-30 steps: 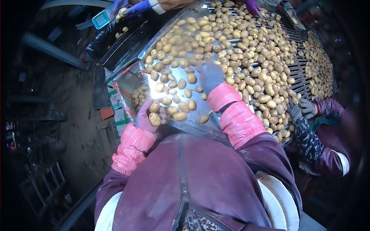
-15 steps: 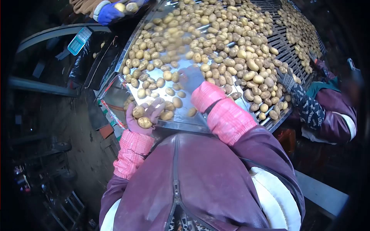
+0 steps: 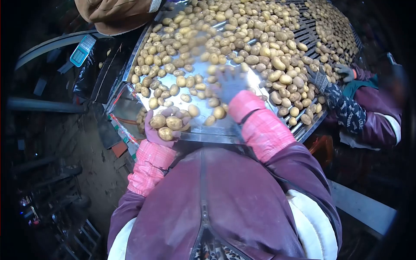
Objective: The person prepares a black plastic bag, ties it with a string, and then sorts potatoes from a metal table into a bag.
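Observation:
My left hand (image 3: 153,135), in a lilac glove, is cupped palm up at the near left corner of the metal sorting table (image 3: 203,138). Its fingers curl around several potatoes (image 3: 174,123). My right hand (image 3: 232,83), in a grey-blue glove, reaches over the tabletop with its fingers spread, slightly blurred, touching or just above loose potatoes (image 3: 213,69). Between my two hands a few potatoes (image 3: 219,112) lie on the bare metal. Pink checked cuffs cover both wrists.
A thick spread of potatoes (image 3: 260,39) covers the far side and the slatted grate (image 3: 305,26). On the right, a co-worker's gloved hands (image 3: 320,81) touch potatoes. Someone in brown (image 3: 119,15) leans in at upper left, near a turquoise device (image 3: 82,50).
My right hand has moved right and its fingers have spread. Another potato shows in my left hand. The person at upper left leans further in; their blue glove with potatoes has gone from view.

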`<move>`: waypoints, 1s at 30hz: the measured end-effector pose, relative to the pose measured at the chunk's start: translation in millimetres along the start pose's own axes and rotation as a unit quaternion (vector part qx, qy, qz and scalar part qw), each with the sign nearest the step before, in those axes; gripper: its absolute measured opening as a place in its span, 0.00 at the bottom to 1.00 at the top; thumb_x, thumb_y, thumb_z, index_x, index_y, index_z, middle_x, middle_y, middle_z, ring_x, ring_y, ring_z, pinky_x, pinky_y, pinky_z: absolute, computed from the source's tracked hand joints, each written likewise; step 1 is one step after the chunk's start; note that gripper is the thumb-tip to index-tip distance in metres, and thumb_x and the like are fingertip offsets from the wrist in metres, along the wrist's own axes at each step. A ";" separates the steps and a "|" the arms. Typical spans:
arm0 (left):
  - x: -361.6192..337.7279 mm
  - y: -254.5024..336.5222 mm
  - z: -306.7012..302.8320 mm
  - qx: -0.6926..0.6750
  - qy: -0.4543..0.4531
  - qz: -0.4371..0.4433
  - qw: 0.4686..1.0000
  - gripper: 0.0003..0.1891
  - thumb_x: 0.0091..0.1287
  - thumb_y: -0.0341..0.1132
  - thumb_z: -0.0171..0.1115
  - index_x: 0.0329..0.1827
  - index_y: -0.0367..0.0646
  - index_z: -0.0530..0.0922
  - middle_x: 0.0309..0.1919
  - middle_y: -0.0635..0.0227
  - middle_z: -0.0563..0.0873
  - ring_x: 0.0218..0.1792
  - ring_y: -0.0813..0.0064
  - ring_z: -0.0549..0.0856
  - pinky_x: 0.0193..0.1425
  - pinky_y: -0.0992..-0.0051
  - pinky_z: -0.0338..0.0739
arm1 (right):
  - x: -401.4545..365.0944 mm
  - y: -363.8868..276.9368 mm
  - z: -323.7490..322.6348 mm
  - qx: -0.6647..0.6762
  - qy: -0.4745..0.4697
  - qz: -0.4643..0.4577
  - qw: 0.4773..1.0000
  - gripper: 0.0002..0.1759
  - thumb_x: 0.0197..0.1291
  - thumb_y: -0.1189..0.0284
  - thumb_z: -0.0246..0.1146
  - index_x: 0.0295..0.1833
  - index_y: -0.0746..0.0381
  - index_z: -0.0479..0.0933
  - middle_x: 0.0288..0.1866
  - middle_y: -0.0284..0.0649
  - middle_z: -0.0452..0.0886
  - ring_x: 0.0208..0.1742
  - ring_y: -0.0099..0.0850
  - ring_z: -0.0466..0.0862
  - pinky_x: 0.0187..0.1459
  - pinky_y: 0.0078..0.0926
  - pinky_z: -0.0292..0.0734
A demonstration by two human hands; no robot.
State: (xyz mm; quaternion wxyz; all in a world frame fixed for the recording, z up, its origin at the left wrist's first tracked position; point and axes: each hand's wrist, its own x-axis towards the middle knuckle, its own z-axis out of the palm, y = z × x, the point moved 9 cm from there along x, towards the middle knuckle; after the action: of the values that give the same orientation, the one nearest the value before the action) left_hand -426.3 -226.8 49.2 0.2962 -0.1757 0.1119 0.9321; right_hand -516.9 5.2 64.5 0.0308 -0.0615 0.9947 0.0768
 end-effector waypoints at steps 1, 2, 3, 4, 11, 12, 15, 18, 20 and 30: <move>-0.1 0.8 2.6 0.008 0.025 0.013 1.000 0.40 0.66 0.64 0.51 0.67 0.36 0.67 0.62 0.47 0.73 0.63 0.41 0.75 0.54 0.51 0.72 | 2.1 -19.8 5.9 0.023 0.016 -0.003 1.000 0.34 0.65 0.41 0.49 0.71 0.47 0.66 0.75 0.43 0.60 0.76 0.50 0.56 0.69 0.67 0.50; -0.7 2.2 5.2 0.016 0.077 0.044 0.996 0.39 0.65 0.65 0.53 0.66 0.37 0.68 0.61 0.46 0.74 0.62 0.39 0.75 0.40 0.60 0.75 | 0.6 -43.6 0.6 0.066 0.041 -0.013 0.997 0.34 0.64 0.42 0.51 0.71 0.48 0.66 0.73 0.44 0.62 0.76 0.50 0.57 0.70 0.65 0.50; -2.2 3.7 4.3 0.018 0.091 0.053 0.994 0.39 0.65 0.64 0.52 0.65 0.37 0.69 0.61 0.46 0.74 0.61 0.39 0.75 0.38 0.61 0.76 | -2.7 -60.5 -3.1 0.109 0.065 -0.023 0.992 0.35 0.64 0.44 0.54 0.71 0.49 0.66 0.72 0.45 0.63 0.76 0.50 0.58 0.71 0.62 0.51; -3.8 5.2 3.4 0.020 0.105 0.063 0.992 0.38 0.65 0.64 0.52 0.65 0.38 0.69 0.61 0.46 0.74 0.61 0.38 0.76 0.36 0.61 0.78 | -11.8 -78.9 -11.3 0.127 0.071 -0.073 0.987 0.35 0.62 0.45 0.57 0.71 0.50 0.67 0.71 0.45 0.65 0.75 0.50 0.59 0.70 0.60 0.53; -11.4 10.4 -11.0 0.029 0.053 0.009 0.998 0.36 0.67 0.63 0.50 0.60 0.36 0.73 0.54 0.48 0.80 0.53 0.42 0.82 0.28 0.66 0.79 | -78.5 -44.6 -48.1 0.273 0.130 -0.220 0.928 0.38 0.59 0.47 0.63 0.72 0.50 0.66 0.70 0.50 0.67 0.72 0.56 0.63 0.72 0.57 0.55; -14.1 8.7 -10.0 0.021 0.067 0.007 0.998 0.37 0.67 0.65 0.50 0.59 0.35 0.74 0.50 0.48 0.82 0.51 0.42 0.83 0.24 0.71 0.76 | -86.7 -10.5 -40.2 0.249 0.111 -0.147 0.951 0.42 0.55 0.46 0.65 0.73 0.50 0.65 0.70 0.52 0.67 0.71 0.56 0.64 0.72 0.57 0.55; -12.3 7.9 -14.7 0.012 0.039 -0.016 0.999 0.38 0.67 0.65 0.49 0.59 0.35 0.75 0.51 0.49 0.82 0.51 0.43 0.83 0.23 0.71 0.76 | -119.5 83.5 -14.4 0.121 0.066 -0.009 0.990 0.53 0.47 0.43 0.70 0.77 0.50 0.59 0.70 0.56 0.65 0.71 0.57 0.64 0.70 0.58 0.58; -13.9 6.2 -11.9 0.039 0.035 -0.023 0.998 0.38 0.67 0.65 0.49 0.59 0.35 0.75 0.49 0.49 0.83 0.49 0.44 0.83 0.23 0.72 0.76 | -121.3 88.3 13.9 0.161 -0.088 0.020 0.983 0.60 0.43 0.41 0.72 0.79 0.48 0.53 0.71 0.60 0.63 0.65 0.61 0.70 0.66 0.53 0.67; -14.9 5.5 -9.2 0.035 0.069 -0.020 0.997 0.37 0.67 0.65 0.48 0.57 0.35 0.75 0.48 0.48 0.83 0.48 0.44 0.84 0.22 0.73 0.76 | -103.8 69.4 17.8 0.192 -0.109 0.025 0.975 0.61 0.46 0.40 0.71 0.81 0.50 0.49 0.71 0.61 0.62 0.63 0.60 0.73 0.61 0.53 0.71; -33.8 13.6 -27.7 0.075 0.129 -0.006 0.989 0.35 0.68 0.64 0.47 0.49 0.35 0.78 0.46 0.45 0.83 0.43 0.42 0.86 0.19 0.71 0.78 | -30.5 -11.2 15.5 0.140 -0.056 0.018 0.988 0.54 0.55 0.40 0.65 0.79 0.51 0.49 0.69 0.58 0.60 0.58 0.54 0.78 0.51 0.51 0.78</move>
State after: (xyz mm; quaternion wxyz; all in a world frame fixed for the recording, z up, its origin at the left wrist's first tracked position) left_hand -401.3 -263.6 38.7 0.2971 -0.2723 0.2181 0.8888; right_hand -484.4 0.3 49.8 0.0931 -0.0347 0.9933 -0.0595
